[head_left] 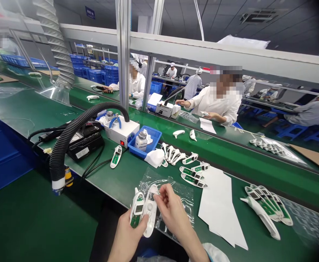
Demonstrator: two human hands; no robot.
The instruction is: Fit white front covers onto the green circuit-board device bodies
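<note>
In my left hand [125, 234] is a white ear thermometer half [136, 220] with a green circuit board and a small dark display, its probe tip pointing up. Right beside it stands a white empty shell half [149, 218], inner side facing me, with the left thumb against its edge. My right hand [173, 208] is closed in a pinch at the upper right edge of that shell half. Whether a small part is also between those fingertips cannot be made out. Under both hands lies a clear plastic tray or bag [185, 193] on the green bench.
Several open thermometer halves [190, 176] lie beside white paper sheets [216, 203]; more are fanned at right [271, 205]. A blue tray [155, 136] holds a bottle. A black hose [75, 127] arches from a white box [121, 131]. Co-workers sit across the green belt [230, 160].
</note>
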